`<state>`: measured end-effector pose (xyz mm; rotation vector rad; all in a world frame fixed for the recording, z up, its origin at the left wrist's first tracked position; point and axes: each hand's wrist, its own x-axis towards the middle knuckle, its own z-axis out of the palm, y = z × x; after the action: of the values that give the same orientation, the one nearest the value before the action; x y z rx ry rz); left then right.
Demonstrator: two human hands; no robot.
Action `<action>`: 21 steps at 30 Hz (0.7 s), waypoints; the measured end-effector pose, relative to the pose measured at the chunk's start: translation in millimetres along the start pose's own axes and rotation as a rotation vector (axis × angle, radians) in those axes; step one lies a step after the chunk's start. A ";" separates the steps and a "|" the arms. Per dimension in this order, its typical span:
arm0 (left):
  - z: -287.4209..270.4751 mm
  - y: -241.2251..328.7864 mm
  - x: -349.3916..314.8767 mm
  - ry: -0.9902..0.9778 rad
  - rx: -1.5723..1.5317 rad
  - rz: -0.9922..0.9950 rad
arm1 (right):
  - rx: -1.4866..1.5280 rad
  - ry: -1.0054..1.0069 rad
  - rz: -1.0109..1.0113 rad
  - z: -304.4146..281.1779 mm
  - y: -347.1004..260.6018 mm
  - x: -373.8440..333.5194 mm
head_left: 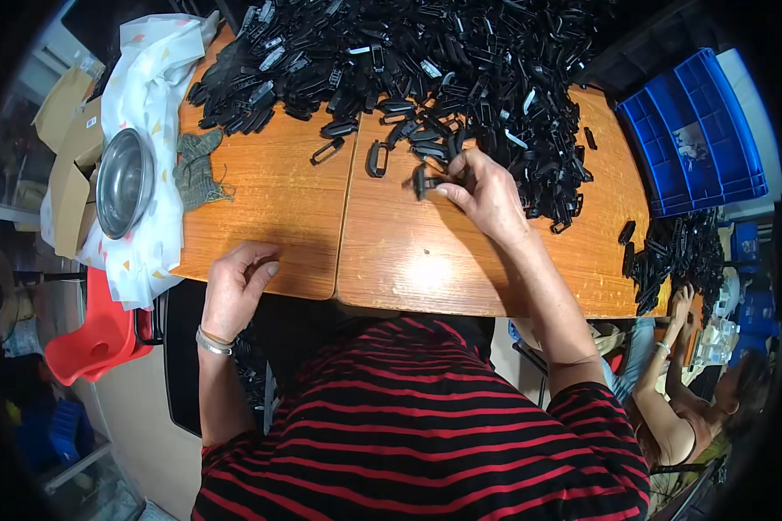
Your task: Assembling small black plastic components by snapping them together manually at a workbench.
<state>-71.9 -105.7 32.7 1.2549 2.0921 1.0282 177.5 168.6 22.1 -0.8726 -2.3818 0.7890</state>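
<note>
My right hand (490, 193) is over the middle of the wooden table, thumb and fingers pinched on a small black plastic part (420, 182), slightly blurred. Just beyond its fingers begins a big heap of black plastic parts (382, 61), many of them narrow and frame-shaped. One oblong black frame (377, 160) lies apart to the left of the held part, and another thin black frame (328, 152) rests farther left. At the near table edge, my left hand (237, 282) hovers with nothing in it, thumb and fingers loosely curved and apart.
A metal bowl (125, 184) sits on white patterned sheeting (161, 95) at the left, beside a greenish-grey cloth (198, 174). Blue crate (695, 139) stands at the right. More black parts (660, 260) are piled near a co-worker's hand (683, 301). A red chair (104, 334) is lower left.
</note>
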 end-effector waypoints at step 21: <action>90.6 43.7 55.1 -0.058 -0.244 0.285 | -0.092 -0.166 -0.144 7.7 -31.3 -9.1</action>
<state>-9.1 -12.0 12.1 1.4620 1.7149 1.3083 166.1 139.9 35.0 -0.6840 -2.6113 0.7243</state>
